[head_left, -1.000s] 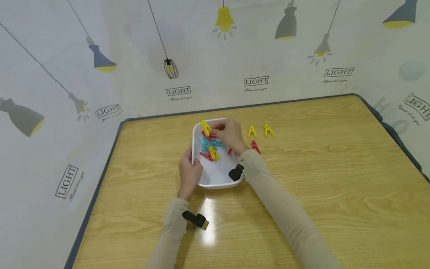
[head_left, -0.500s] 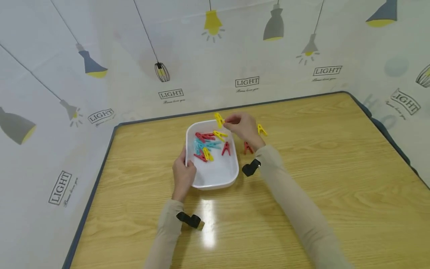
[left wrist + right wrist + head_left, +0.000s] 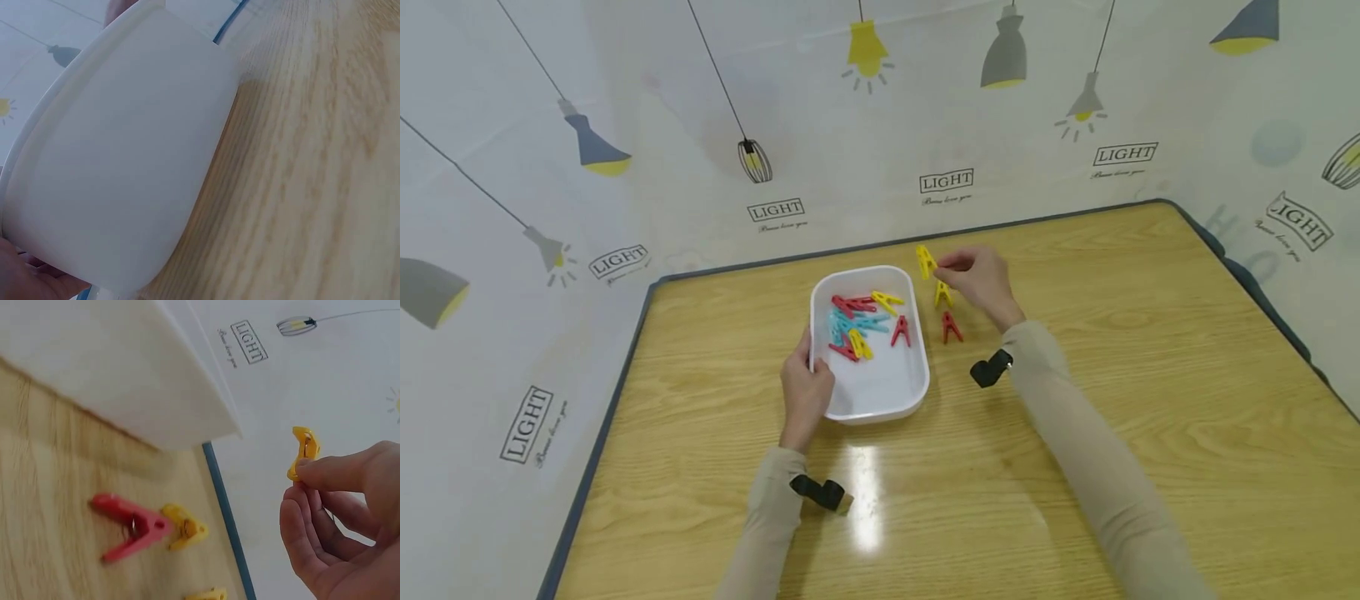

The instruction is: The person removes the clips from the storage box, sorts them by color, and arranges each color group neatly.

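Observation:
My left hand (image 3: 805,392) grips the left wall of a white plastic tray (image 3: 880,408), thumb over the rim. In the left wrist view, the tray's outer wall (image 3: 125,150) hides most of that hand. Between the thumb and fingers of my right hand (image 3: 981,279) a yellow clothespin (image 3: 926,262) is pinched, raised above the table beyond the tray's right side. Inside the tray lie several clothespins: blue ones (image 3: 850,323) in a heap, red ones (image 3: 901,331) and yellow ones (image 3: 887,301).
A red clothespin (image 3: 951,327) and a yellow clothespin (image 3: 943,293) lie on the wooden table (image 3: 1112,333) right of the tray. The right wrist view shows another yellow clothespin (image 3: 207,594) at its lower edge. A lamp-printed sheet (image 3: 850,125) stands behind the table.
My right hand has moved right, from over the tray to beyond its right side, carrying the yellow clothespin. The left hand keeps its grip on the tray; the head view has shifted a little.

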Available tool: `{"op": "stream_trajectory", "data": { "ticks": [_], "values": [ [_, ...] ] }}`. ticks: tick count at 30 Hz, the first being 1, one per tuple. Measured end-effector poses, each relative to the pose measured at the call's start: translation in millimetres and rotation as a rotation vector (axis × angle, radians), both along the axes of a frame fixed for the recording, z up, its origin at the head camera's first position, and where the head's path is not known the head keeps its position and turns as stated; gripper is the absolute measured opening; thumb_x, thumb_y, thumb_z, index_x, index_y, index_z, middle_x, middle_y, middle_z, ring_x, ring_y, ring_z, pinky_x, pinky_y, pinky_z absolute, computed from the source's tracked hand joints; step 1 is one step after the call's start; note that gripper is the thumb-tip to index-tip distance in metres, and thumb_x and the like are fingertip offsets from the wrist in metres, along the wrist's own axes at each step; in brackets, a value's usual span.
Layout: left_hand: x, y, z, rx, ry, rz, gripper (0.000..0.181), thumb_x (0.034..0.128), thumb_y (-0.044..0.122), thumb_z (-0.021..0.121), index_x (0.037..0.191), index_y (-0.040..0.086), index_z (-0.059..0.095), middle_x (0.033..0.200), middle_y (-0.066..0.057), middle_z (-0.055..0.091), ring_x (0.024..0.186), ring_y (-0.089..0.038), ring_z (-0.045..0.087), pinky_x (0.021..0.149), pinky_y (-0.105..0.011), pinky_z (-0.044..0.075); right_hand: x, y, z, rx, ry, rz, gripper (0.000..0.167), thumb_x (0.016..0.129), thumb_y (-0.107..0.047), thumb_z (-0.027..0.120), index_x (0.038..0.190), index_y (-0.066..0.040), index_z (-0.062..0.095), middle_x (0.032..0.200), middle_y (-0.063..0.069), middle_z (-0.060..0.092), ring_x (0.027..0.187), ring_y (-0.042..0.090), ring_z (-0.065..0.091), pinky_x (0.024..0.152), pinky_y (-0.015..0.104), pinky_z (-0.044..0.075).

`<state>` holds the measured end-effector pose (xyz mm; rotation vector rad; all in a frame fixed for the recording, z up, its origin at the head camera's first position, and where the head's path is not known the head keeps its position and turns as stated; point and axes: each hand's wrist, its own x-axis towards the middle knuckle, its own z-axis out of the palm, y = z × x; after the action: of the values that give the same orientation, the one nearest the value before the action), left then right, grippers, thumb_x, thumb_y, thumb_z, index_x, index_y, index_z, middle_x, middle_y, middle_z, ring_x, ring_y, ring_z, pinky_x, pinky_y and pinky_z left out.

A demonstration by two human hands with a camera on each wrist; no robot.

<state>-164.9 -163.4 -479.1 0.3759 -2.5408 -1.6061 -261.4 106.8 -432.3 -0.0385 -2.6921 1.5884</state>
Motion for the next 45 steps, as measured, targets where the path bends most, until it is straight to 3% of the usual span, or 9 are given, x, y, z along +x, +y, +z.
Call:
{"op": "stream_trajectory", "data": {
  "ticks": [4, 14, 25, 45],
  "values": [
    [-0.4, 0.7, -0.3, 0.000, -0.013, -0.002, 0.059, 0.0969, -0.002, 0.046, 0.155, 0.003, 0.038, 0.155, -0.018, 0.046, 0.137, -0.029, 0.051, 0.108, -0.044, 0.049, -1.0, 15.1, -8.9, 0.011, 0.003, -0.036, 0.022, 0.091, -0.021, 0.075, 0.107, -0.005, 0.076, 0.105, 0.015, 0.076, 0.085, 0.017, 0.067, 0.065, 0.019, 0.051],
    [-0.2, -0.4, -3.1, -0.019, 0.007, 0.005, 0.059, 0.0954, -0.002, 0.046, 0.154, 0.002, 0.040, 0.152, -0.021, 0.049, 0.135, -0.031, 0.053, 0.108, -0.045, 0.050, 0.7, 49.7, -26.0, 0.101, 0.014, -0.074, 0.024, 0.093, -0.020, 0.072, 0.108, -0.001, 0.075, 0.109, 0.020, 0.074, 0.096, 0.028, 0.068, 0.068, 0.018, 0.048],
    [-0.9, -0.9, -1.2, -0.013, -0.034, -0.002, 0.058, 0.0980, -0.001, 0.046, 0.156, 0.005, 0.038, 0.154, -0.017, 0.048, 0.137, -0.028, 0.052, 0.109, -0.044, 0.048, 3.5, 75.1, -46.8, 0.111, 0.008, -0.128, 0.023, 0.093, -0.018, 0.071, 0.107, 0.000, 0.075, 0.108, 0.021, 0.074, 0.097, 0.032, 0.067, 0.088, 0.040, 0.054],
    [0.0, -0.1, -1.1, -0.035, 0.006, 0.013, 0.059, 0.0936, -0.003, 0.046, 0.152, 0.000, 0.042, 0.149, -0.023, 0.052, 0.133, -0.032, 0.055, 0.108, -0.046, 0.050, 3.4, 94.3, -54.1, 0.170, -0.029, -0.195, 0.023, 0.092, -0.015, 0.069, 0.106, 0.003, 0.075, 0.107, 0.024, 0.073, 0.097, 0.035, 0.066, 0.084, 0.043, 0.051]
  ]
}}
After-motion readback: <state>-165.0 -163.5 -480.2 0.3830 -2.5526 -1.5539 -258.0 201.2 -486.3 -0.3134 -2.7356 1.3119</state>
